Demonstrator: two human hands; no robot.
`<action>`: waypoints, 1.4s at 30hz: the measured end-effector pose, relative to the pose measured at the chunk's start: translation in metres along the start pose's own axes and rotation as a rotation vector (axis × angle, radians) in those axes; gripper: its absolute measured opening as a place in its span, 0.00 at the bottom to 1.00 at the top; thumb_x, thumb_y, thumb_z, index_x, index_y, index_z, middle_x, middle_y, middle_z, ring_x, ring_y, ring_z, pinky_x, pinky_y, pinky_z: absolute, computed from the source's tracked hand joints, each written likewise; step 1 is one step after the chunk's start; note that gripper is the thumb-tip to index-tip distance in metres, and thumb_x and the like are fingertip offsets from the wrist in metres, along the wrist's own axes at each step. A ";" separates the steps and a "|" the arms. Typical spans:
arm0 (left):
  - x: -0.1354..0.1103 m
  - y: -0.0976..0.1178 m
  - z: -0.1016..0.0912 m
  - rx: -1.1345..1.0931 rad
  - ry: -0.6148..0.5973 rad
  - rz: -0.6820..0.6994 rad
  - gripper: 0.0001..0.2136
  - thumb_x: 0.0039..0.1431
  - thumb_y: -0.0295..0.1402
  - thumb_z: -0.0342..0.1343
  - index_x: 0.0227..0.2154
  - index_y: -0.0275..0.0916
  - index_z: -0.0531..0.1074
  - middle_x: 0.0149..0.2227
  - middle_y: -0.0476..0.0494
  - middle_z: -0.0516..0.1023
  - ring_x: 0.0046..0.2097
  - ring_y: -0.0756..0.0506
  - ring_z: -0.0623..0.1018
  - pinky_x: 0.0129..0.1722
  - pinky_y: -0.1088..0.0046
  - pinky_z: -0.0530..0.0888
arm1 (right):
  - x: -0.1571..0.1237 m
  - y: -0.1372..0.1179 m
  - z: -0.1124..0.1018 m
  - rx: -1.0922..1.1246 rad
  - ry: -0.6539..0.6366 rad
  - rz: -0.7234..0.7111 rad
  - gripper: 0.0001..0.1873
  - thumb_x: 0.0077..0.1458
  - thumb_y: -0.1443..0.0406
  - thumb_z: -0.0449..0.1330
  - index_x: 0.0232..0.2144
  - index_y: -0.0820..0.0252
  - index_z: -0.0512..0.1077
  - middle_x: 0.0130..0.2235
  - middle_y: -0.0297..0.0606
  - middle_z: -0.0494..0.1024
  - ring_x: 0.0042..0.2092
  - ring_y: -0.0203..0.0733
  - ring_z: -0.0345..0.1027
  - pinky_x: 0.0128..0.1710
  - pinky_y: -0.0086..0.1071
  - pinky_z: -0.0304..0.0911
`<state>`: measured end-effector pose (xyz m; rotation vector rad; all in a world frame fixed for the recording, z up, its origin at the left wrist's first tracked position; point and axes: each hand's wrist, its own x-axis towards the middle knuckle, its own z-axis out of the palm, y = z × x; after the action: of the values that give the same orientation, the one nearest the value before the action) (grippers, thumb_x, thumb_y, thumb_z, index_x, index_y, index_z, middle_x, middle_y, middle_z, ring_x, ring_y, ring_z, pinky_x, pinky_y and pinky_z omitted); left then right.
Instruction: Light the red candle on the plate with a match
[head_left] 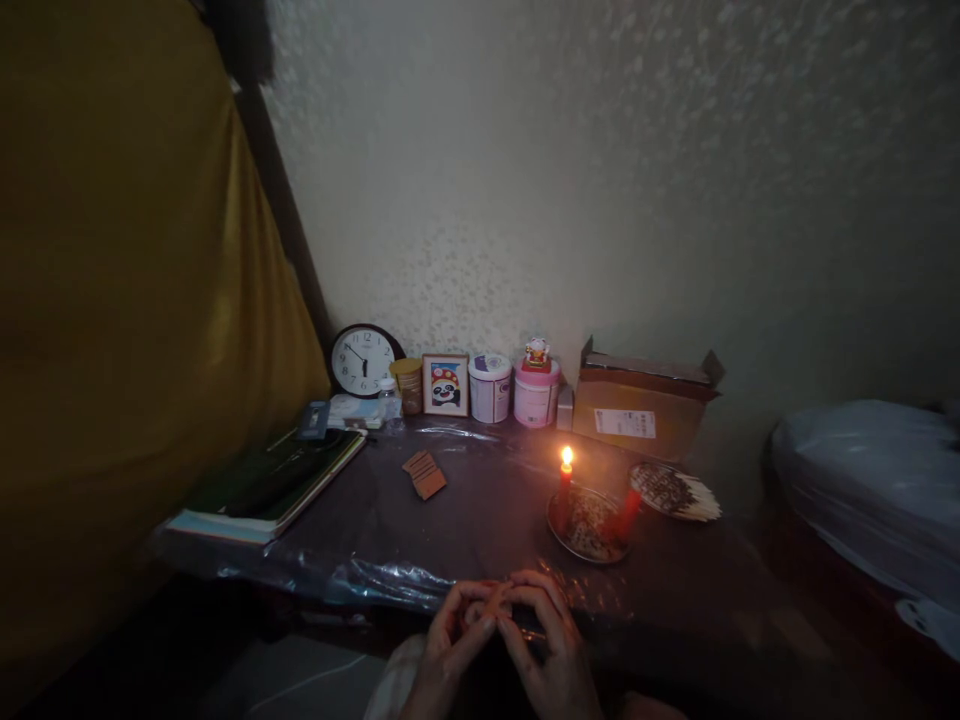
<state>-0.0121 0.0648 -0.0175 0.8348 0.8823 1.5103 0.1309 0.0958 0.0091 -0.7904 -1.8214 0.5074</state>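
My left hand [456, 645] and my right hand [546, 640] meet at the table's front edge. Their thumbs and fingertips are pinched together; whatever may be between them is too small and dim to make out. Beyond my right hand lies a round metal plate [577, 552] with brownish bits on it. A lit red candle [565, 490] stands upright on the plate's left side. At its right side leans a second red candle [628, 512] without a flame. Farther left on the table is a small stack of ribbed brown cardboard pieces [425, 475].
A second plate [654, 482] holds dark bits and pale thin sticks [701, 499]. Along the wall stand a clock [363, 362], a framed panda picture [446, 386], a white tub [490, 390], a pink tub [537, 398] and a cardboard box [637, 405]. Books [262, 490] lie left, beside a yellow curtain [150, 300].
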 end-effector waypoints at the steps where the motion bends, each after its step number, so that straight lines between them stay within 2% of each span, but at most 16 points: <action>1: 0.000 0.000 0.000 0.000 -0.002 -0.001 0.09 0.52 0.37 0.65 0.35 0.41 0.75 0.33 0.50 0.79 0.36 0.47 0.75 0.40 0.71 0.69 | 0.000 0.000 -0.001 -0.002 -0.002 -0.001 0.07 0.58 0.68 0.59 0.39 0.51 0.73 0.43 0.34 0.75 0.45 0.36 0.73 0.47 0.23 0.68; 11: -0.001 0.009 0.005 0.053 0.009 0.029 0.11 0.48 0.38 0.67 0.32 0.41 0.77 0.28 0.53 0.75 0.32 0.49 0.70 0.35 0.75 0.67 | -0.004 0.008 -0.003 -0.033 -0.049 0.057 0.08 0.57 0.67 0.61 0.40 0.51 0.72 0.47 0.33 0.75 0.51 0.37 0.71 0.52 0.22 0.63; 24: 0.000 0.012 0.006 0.058 -0.036 0.018 0.10 0.49 0.37 0.66 0.34 0.41 0.77 0.33 0.50 0.79 0.35 0.48 0.75 0.39 0.74 0.69 | -0.005 0.014 -0.009 -0.089 -0.073 0.023 0.10 0.57 0.63 0.62 0.43 0.52 0.72 0.49 0.38 0.75 0.52 0.42 0.72 0.51 0.27 0.69; 30: 0.001 0.010 0.007 0.016 -0.078 0.003 0.10 0.50 0.38 0.66 0.35 0.41 0.77 0.34 0.49 0.81 0.37 0.48 0.76 0.41 0.73 0.69 | -0.006 0.015 -0.010 -0.074 -0.099 -0.009 0.04 0.59 0.64 0.60 0.37 0.52 0.75 0.48 0.39 0.76 0.51 0.41 0.73 0.50 0.29 0.71; 38: 0.000 0.006 0.007 0.016 -0.094 -0.004 0.11 0.49 0.38 0.67 0.34 0.41 0.76 0.32 0.50 0.79 0.36 0.47 0.75 0.39 0.72 0.68 | -0.009 0.012 -0.005 0.066 -0.048 0.068 0.09 0.61 0.60 0.58 0.32 0.54 0.76 0.46 0.42 0.78 0.48 0.43 0.76 0.44 0.27 0.74; 42: -0.001 0.007 0.007 0.032 -0.090 -0.015 0.11 0.49 0.38 0.67 0.35 0.41 0.75 0.34 0.49 0.79 0.37 0.47 0.75 0.40 0.71 0.68 | -0.009 0.014 -0.006 0.072 -0.118 0.034 0.07 0.61 0.64 0.58 0.33 0.54 0.76 0.46 0.41 0.77 0.47 0.41 0.77 0.44 0.27 0.74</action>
<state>-0.0092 0.0641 -0.0081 0.9106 0.8464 1.4380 0.1430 0.0989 -0.0037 -0.7573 -1.8891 0.6504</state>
